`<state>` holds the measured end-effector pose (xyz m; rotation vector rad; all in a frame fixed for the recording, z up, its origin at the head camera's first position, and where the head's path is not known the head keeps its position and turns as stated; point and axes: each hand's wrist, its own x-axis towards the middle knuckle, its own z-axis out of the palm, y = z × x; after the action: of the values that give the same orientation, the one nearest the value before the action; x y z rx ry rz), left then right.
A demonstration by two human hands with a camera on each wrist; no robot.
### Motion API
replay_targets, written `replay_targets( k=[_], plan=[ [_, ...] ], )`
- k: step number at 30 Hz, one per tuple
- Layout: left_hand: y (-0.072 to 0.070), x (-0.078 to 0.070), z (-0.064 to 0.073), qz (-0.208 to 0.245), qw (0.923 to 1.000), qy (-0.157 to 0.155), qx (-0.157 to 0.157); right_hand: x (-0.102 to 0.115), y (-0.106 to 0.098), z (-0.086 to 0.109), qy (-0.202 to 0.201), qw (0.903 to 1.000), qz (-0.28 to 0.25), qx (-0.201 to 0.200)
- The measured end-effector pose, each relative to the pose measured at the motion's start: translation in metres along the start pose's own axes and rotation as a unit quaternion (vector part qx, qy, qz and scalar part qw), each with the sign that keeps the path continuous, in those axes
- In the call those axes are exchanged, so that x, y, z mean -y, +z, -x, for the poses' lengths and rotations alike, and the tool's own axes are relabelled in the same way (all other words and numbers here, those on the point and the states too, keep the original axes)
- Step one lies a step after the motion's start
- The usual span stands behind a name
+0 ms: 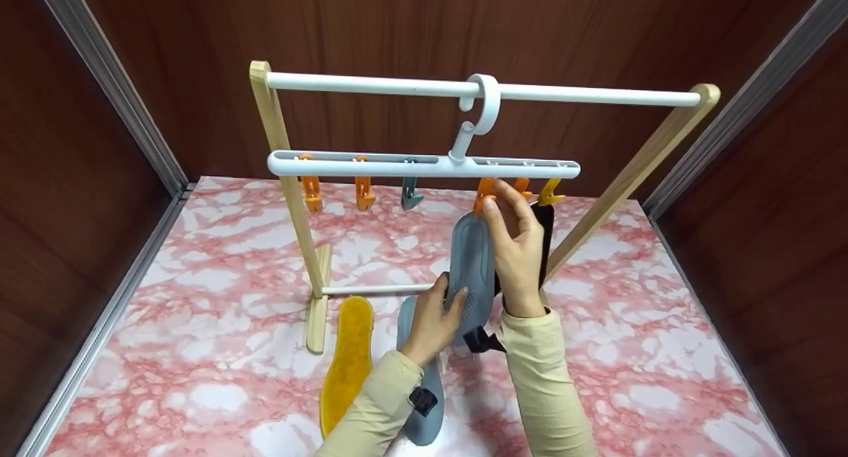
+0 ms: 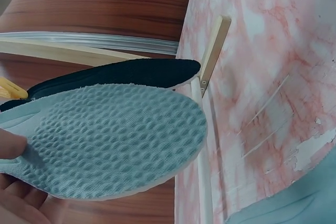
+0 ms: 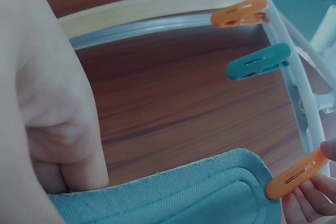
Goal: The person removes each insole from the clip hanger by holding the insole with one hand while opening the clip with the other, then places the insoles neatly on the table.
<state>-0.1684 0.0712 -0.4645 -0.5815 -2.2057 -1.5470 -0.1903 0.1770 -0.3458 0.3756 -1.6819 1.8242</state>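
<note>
Holding long blue-grey fabric insole [image 1: 472, 258] upright, low left, with left hand [image 1: 434, 318]; pinching orange plastic clip [image 1: 485, 191] at its top with right hand [image 1: 520, 252].

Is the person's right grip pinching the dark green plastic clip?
No, the right grip pinches an orange plastic clip at the blue-grey textured insole's end.

3 brown panels [image 1: 384, 20] border a pink-and-white marbled surface [image 1: 212, 357].
</note>
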Motion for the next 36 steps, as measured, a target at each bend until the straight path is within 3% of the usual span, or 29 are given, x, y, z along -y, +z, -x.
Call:
replay_targets(
  k=[12, 24, 36],
  plan=[
    [-0.005, -0.002, 0.003, -0.004, 0.9999, 0.012, 0.0, 0.0, 0.004, -0.002, 0.011, 0.9999, -0.01, -0.002],
    [-0.01, 0.002, 0.01, -0.004, 0.9999, -0.006, 0.015, -0.002, 0.008, -0.003, 0.019, 0.9988, -0.037, -0.026],
    [-0.014, 0.01, 0.019, 0.001, 0.9991, -0.033, 0.028, -0.003, 0.005, -0.003, 0.019, 0.9987, -0.045, -0.015]
  ],
)
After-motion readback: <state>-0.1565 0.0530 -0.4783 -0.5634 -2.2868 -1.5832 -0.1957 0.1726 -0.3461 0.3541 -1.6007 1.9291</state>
